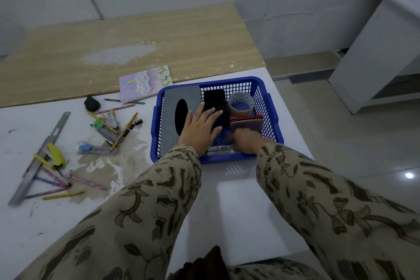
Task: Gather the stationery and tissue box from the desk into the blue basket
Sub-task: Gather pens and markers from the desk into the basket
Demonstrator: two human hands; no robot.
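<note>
The blue basket [268, 107] stands on the white desk. Inside lie a grey tissue box [175, 98], a black notebook [214, 98], a clear tape roll [241, 103], a red and pink pad [247, 121] and a white marker [221, 148]. My left hand [201, 127] lies flat, fingers spread, across the tissue box and the black notebook. My right hand [244, 140] is blurred and reaches into the basket's near right part by the pink pad; its fingers are hidden. Loose pens and pencils [111, 120], a metal ruler [38, 159] and a pastel notebook [145, 83] remain on the desk to the left.
A yellow cutter [55, 154], a black clip [92, 103], a small binder clip [138, 122] and more pencils [68, 185] lie left of the basket. A wooden tabletop [136, 38] runs behind. A white cabinet [375, 52] stands at the right, past the desk edge.
</note>
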